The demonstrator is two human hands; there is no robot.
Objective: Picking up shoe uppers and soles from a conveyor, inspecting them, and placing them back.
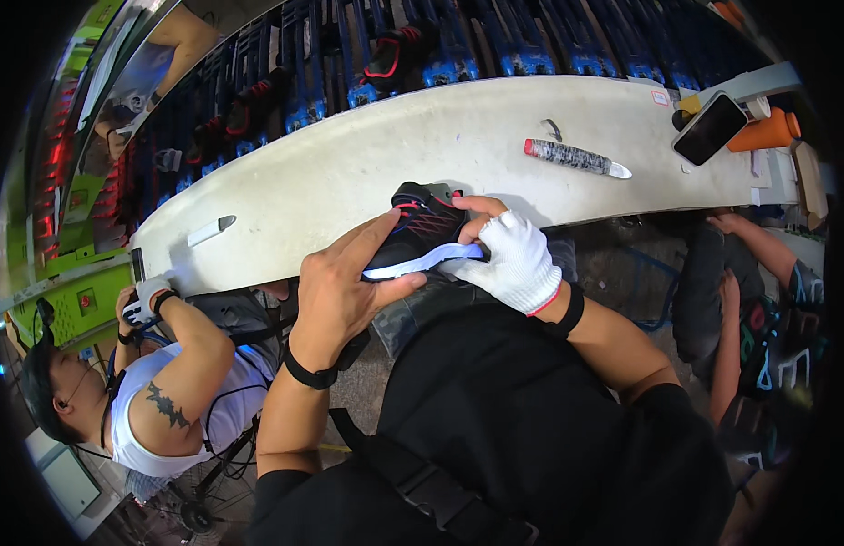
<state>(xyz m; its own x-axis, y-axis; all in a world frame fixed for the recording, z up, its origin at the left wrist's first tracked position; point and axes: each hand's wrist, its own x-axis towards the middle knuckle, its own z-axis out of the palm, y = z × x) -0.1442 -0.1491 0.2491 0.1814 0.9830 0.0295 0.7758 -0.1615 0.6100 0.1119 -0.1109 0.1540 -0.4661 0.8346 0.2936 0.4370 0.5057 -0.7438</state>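
Note:
A black shoe (pixel 417 238) with red trim and a white and blue sole is held between my two hands at the near edge of the table. My left hand (pixel 345 278) is bare, its thumb at the sole and its fingers along the upper. Over my right hand (pixel 513 259) is a white knit glove with bare fingertips; it grips the other end of the shoe, thumb low and fingers at the opening. Part of the shoe is hidden behind my fingers.
On the pale table (pixel 376 136) lie a wrapped knife (pixel 577 158), a small white-handled blade (pixel 211 231) and a phone (pixel 710 128). Beyond, a blue roller conveyor (pixel 522 41) carries more black shoes (pixel 395 56). A co-worker (pixel 181 391) sits at left, another person at right.

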